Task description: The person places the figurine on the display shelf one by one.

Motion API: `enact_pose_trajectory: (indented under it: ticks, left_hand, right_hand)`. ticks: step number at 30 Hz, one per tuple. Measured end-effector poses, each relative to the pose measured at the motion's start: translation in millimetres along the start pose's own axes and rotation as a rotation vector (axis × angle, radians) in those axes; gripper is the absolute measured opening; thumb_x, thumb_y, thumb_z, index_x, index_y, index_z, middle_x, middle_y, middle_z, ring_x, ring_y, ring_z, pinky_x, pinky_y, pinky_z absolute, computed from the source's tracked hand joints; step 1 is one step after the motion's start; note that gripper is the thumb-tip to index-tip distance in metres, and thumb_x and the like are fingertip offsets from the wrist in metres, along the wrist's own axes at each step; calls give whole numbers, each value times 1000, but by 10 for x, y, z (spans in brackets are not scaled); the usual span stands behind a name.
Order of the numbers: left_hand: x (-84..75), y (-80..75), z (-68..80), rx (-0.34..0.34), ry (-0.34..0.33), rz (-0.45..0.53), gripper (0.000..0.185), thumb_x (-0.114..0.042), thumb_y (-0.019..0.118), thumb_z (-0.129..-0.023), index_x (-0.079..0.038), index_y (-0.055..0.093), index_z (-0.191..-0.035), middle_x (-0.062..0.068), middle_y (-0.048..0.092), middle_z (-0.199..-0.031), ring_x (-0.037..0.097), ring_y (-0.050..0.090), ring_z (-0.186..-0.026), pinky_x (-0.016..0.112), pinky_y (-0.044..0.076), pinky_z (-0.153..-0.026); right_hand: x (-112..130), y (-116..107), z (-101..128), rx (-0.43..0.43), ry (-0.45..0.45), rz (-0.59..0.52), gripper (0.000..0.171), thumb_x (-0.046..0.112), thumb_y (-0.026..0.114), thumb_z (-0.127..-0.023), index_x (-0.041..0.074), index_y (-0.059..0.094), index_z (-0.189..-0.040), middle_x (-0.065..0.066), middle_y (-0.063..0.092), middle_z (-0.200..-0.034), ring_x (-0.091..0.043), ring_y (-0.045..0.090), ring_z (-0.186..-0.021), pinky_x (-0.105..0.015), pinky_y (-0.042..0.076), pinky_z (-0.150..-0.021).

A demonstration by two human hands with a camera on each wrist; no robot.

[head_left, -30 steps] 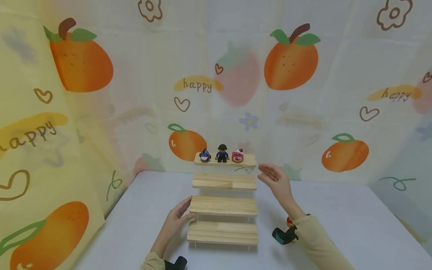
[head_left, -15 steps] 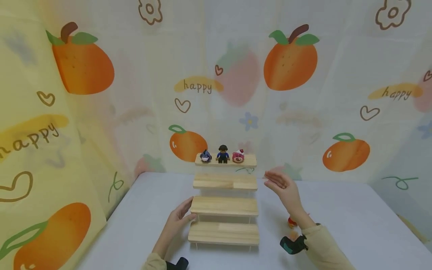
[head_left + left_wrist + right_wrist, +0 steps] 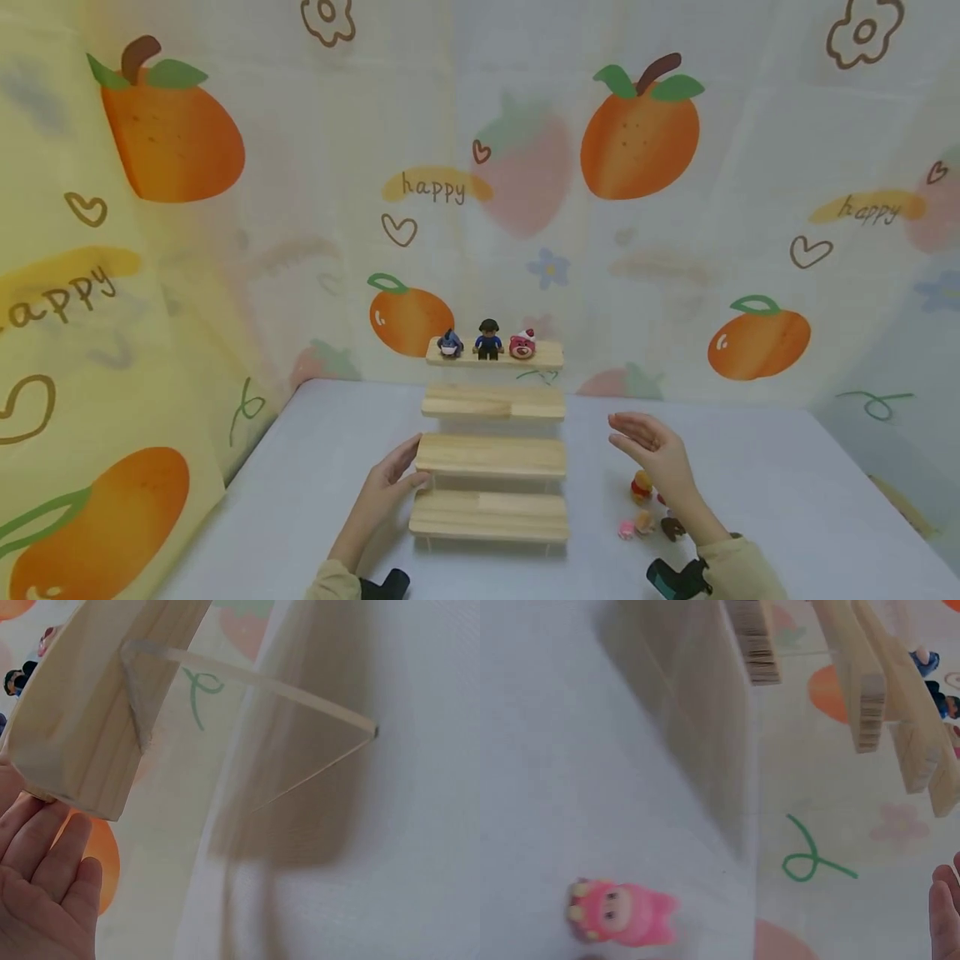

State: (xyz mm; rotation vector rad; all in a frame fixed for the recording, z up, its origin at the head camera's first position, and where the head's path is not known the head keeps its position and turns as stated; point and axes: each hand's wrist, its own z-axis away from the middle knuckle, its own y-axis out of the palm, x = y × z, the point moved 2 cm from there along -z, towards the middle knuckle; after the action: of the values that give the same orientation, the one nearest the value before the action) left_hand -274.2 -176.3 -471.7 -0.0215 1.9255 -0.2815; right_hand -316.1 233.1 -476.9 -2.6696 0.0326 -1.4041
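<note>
Wooden tiered shelf (image 3: 491, 455), left hand (image 3: 386, 487) fingers (image 3: 401, 460) touching its edge

The person wears a soft, pale tan top with long sleeves. A small black camera sits on the left wrist (image 3: 384, 583). A black and dark green one sits on the right wrist (image 3: 678, 577).

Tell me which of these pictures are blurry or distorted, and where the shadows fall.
Head view: sharp at the centre, the backdrop bowed by the wide lens, soft light, a faint shadow under the wooden step shelf. Left wrist view: dim, the shelf's shadow broad on the white table. Right wrist view: motion-blurred, the pink figure smeared, shelf edges soft.
</note>
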Motion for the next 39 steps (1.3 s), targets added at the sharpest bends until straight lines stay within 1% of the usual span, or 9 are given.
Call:
enact_pose_trajectory:
  ticks: [4, 10, 13, 15, 17, 26, 33, 36, 39]
  left_hand:
    - [52, -25, -11, -8, 30, -15, 58, -8, 64, -82, 6, 36, -132, 18, 37, -134, 31, 34, -122, 40, 26, -101]
    - [26, -9, -4, -15, 2, -14, 58, -11, 64, -82, 5, 38, -131, 17, 38, -134, 30, 35, -122, 41, 26, -101]
    - [30, 0, -1, -16, -1, -2, 58, -10, 64, -82, 4, 38, -131, 17, 38, -134, 31, 34, -123, 40, 26, -101]
    - [40, 7, -4, -13, 5, 2, 58, -10, 65, -82, 4, 38, -131, 17, 38, -134, 30, 34, -123, 39, 26, -101]
    - [55, 12, -9, -10, 8, 2, 59, -11, 65, -82, 5, 38, -132, 16, 37, -135, 30, 34, -123, 38, 26, -101]
    - [-1, -4, 7, -29, -10, 1, 58, -8, 64, -82, 7, 37, -131, 18, 38, -134, 31, 35, -122, 39, 27, -101]
    - [-212, 9, 57, -25, -7, 29, 56, 0, 63, -81, 13, 36, -129, 25, 35, -132, 37, 33, -121, 42, 25, -100]
    - [-176, 5, 39, -18, -2, 18, 56, 0, 62, -81, 12, 36, -129, 26, 35, -132, 37, 33, -121, 42, 25, -100]
    - [-86, -7, 11, -12, 6, 15, 56, -3, 63, -82, 9, 37, -130, 23, 37, -133, 34, 34, -122, 40, 26, -101]
  right_hand:
    - [89, 18, 120, 12, 29, -12, 33, 4, 64, -82, 1, 57, -114, -15, 59, -112, -26, 57, -100, -22, 49, -79]
    - [-5, -11, 306, -2, 144, 47, 31, 7, 62, -84, 4, 57, -115, -12, 60, -111, -20, 57, -100, -23, 50, -77]
    - [330, 103, 343, -6, 189, 46, 30, 7, 63, -83, -1, 57, -111, -12, 62, -108, -20, 59, -97, -24, 51, -75]
    - [476, 157, 364, 5, 152, 13, 27, 3, 62, -83, -5, 57, -108, -14, 62, -105, -18, 60, -95, -23, 51, -74]
    - [644, 216, 377, -5, 168, -5, 27, 0, 64, -81, -10, 56, -105, -16, 62, -102, -18, 60, -92, -23, 52, -73]
    - [605, 215, 454, 8, 224, 87, 25, -4, 64, -79, -14, 57, -100, -25, 60, -99, -12, 61, -90, -20, 50, -74]
    - [534, 165, 549, 52, 237, 155, 23, 0, 66, -78, -9, 61, -99, -21, 62, -98, -13, 60, -90, -16, 49, -76]
    - [514, 157, 569, 68, 223, 178, 22, 0, 67, -77, -8, 62, -98, -18, 63, -96, -12, 60, -90, -18, 49, -76]
    - [503, 160, 577, 104, 189, 263, 22, 2, 68, -77, -6, 64, -97, -14, 65, -95, -9, 59, -90, -21, 50, -76]
